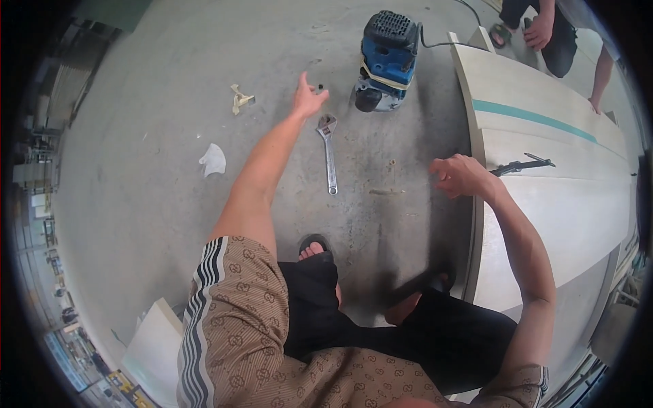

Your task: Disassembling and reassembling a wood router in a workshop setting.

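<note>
On my feed, the left hand point(310, 103) is spread and empty just beside a small dark piece point(320, 86) on scuffed grey concrete floor point(367, 234). Near it lie a shiny steel adjustable wrench point(330, 160) and a boxy blue-and-black power tool point(389, 58) with a latticed top. I see the right hand point(464, 177) loosely curled by a smooth pale panel point(544, 207), but can't tell whether it grips anything.

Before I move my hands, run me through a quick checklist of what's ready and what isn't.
1. Left hand open: ok, fingers spread near the small dark piece.
2. Right hand empty: cannot tell, its fingers are curled.
3. Adjustable wrench out of the way: not ok, it lies between the left hand and left foot.
4. Blue power tool unplugged: cannot tell, the far end of its cord isn't visible.
5. Co-worker's hands away from the blue power tool: ok, both are farther right.
</note>
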{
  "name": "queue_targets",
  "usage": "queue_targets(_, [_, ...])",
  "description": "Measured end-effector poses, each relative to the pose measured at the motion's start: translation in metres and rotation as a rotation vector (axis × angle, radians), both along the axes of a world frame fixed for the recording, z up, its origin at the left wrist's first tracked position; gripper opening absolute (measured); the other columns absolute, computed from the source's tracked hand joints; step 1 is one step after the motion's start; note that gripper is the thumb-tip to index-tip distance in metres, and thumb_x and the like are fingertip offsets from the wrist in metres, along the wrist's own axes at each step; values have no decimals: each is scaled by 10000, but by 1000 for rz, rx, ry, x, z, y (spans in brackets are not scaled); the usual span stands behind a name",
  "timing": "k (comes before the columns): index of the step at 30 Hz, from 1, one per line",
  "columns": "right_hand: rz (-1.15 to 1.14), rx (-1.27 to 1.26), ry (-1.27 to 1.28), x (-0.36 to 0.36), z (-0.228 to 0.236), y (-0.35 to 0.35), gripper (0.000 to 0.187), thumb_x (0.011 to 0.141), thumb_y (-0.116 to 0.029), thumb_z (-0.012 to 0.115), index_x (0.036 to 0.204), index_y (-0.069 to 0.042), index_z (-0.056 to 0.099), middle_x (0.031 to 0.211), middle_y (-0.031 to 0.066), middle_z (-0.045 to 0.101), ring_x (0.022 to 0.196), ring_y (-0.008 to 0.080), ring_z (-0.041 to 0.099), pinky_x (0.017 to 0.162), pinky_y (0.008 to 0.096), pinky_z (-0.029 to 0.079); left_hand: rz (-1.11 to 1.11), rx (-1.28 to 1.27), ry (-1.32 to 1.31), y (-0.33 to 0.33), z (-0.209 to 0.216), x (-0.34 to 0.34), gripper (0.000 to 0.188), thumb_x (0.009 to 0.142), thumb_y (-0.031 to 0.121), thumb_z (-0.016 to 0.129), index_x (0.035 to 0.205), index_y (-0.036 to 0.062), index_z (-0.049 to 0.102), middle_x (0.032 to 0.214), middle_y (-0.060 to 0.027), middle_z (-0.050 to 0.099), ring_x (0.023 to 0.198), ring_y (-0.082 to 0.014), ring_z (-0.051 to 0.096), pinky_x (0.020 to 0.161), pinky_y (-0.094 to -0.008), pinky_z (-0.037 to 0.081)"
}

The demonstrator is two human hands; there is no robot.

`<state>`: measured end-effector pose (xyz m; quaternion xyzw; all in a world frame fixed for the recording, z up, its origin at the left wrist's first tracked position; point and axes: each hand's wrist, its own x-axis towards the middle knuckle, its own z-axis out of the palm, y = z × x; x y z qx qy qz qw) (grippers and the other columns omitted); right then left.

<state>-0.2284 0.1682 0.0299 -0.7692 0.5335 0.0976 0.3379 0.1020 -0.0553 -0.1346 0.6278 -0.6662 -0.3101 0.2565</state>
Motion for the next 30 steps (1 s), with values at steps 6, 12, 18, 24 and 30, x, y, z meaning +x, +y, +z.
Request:
queue_targets(6, [-19, -18, -11, -8, -17, 6, 302, 719, -224, 690, 969, -91, 584, 801, 93, 656, 774, 320, 635, 679, 416, 494, -205, 31, -549, 26, -1, 19, 569, 772, 348, 616, 1263, 124, 434, 1205, -191, 508, 1102, -349, 502, 928, -424, 414])
queue_targets(12, [-76, 65, -92, -5, -31, 5, 289, 711, -240, 677, 938, -83, 593, 797, 103, 656, 781, 315, 637, 690, 414, 497, -554, -183, -684, 35, 14, 17, 300, 816, 265, 535, 1084, 129, 552, 1041, -136, 575, 1010, -339, 543, 847, -431, 456])
queue_targets(18, [76, 22, -16, -6, -68, 13, 289, 718, -234, 659, 949, -69, 603, 812, 129, 652, 822, 315, 629, 718, 413, 492, -909, -217, -487, 72, -1, -43, 185, 817, 230, 514, 929, 105, 590, 928, -117, 602, 904, -327, 583, 744, -447, 485])
queue_targets(24, [76, 59, -49, -15, -73, 24, 280, 718, -219, 648, 931, -45, 592, 819, 144, 647, 808, 318, 627, 723, 415, 492, -1178, -162, -435, 140, -1, -117, 238, 823, 234, 525, 1027, 113, 549, 961, -130, 579, 929, -338, 584, 736, -474, 469])
queue_targets(30, [79, -33, -100, -30, -71, 16, 246, 725, -196, 638, 904, -40, 576, 822, 149, 642, 762, 324, 629, 667, 409, 501, -1189, -48, -678, 151, -6, -155, 273, 812, 142, 509, 1076, 102, 566, 1056, -152, 585, 983, -319, 596, 796, -455, 467])
